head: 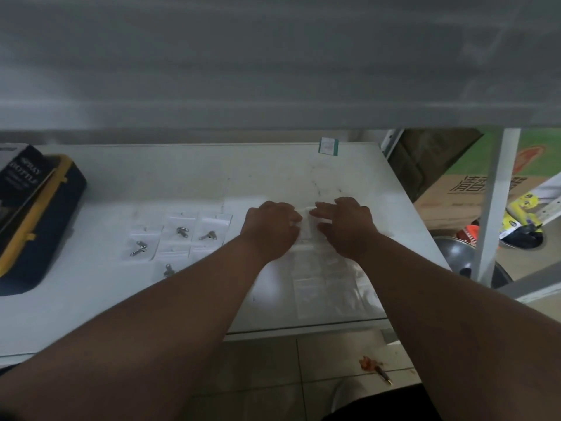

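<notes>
Both hands meet over a small clear plastic bag [306,224] on the white table [91,299]. My left hand [270,229] has its fingers curled at the bag's left edge, pinching it. My right hand [346,226] holds the bag's right side, index finger stretched along its top edge. What is inside the bag is hidden. Left of my hands lie several small clear bags [179,235], each with a metal screw part inside. Empty clear bags [328,284] lie spread below my hands.
A dark blue case with yellow trim [36,226] and a spray bottle box [18,180] sit at the table's left end. A grey shelf [273,71] hangs overhead. Cardboard boxes [455,189], a metal frame post [494,208] and a pot lid [455,253] stand right of the table.
</notes>
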